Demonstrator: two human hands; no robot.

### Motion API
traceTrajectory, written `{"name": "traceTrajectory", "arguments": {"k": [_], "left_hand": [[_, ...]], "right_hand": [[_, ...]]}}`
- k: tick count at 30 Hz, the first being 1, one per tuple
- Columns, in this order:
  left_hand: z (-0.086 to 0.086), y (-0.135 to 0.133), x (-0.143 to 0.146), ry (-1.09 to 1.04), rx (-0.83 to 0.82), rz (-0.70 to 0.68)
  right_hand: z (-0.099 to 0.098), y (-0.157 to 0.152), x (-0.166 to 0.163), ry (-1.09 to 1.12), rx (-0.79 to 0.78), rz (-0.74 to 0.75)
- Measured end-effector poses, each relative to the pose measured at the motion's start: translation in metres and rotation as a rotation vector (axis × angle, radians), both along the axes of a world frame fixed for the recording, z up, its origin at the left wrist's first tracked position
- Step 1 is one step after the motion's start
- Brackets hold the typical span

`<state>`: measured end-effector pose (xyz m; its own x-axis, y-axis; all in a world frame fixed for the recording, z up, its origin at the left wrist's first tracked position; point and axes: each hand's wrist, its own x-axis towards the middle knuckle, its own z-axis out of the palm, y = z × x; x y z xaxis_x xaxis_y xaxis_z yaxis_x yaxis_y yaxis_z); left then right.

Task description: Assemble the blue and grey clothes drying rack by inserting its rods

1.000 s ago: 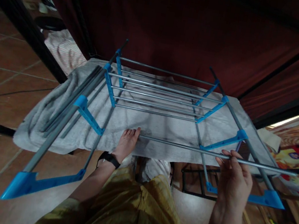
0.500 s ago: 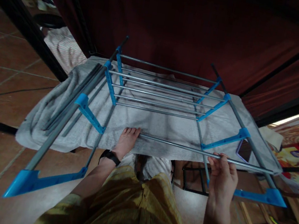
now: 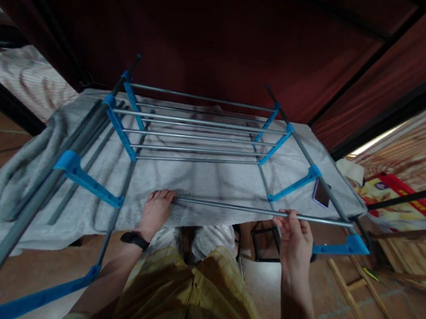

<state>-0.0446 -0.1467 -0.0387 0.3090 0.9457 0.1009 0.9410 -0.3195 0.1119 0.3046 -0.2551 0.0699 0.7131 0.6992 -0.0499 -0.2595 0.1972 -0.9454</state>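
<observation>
A clothes-drying rack frame (image 3: 200, 135) of grey metal rods and blue plastic brackets lies on a grey towel (image 3: 213, 178). I hold a loose grey metal rod (image 3: 238, 206) level across its near end. My left hand (image 3: 155, 214), with a black band on the wrist, is closed around the rod's left end. Further right, my right hand (image 3: 295, 241) grips the rod from below, fingers curled over it. The rod's right tip reaches the blue bracket (image 3: 339, 246) on the right rail.
A phone (image 3: 320, 193) lies on the towel's right edge. Several loose grey rods (image 3: 82, 159) rest on the towel at left. A red and yellow box (image 3: 392, 208) and wooden slats (image 3: 359, 309) are on the tiled floor at right. Dark red curtains hang behind.
The rod has slid left and levelled out, its right tip now at the right blue bracket. My right hand moved left with it. The view has turned to the right.
</observation>
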Motion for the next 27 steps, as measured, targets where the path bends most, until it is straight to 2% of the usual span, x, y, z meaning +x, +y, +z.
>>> {"name": "traceTrajectory", "arguments": {"k": [9,17,27], "left_hand": [[-0.001,-0.002,-0.01,-0.018,0.067,-0.028],[0.001,-0.007,-0.023,-0.054,0.072,-0.03],[0.003,-0.011,-0.025,-0.054,0.067,-0.027]], "right_hand": [[-0.007,-0.01,-0.003,0.065,-0.021,0.018],[-0.009,0.004,-0.015,0.118,-0.007,0.046],[-0.039,0.02,-0.005,0.221,-0.036,0.085]]}}
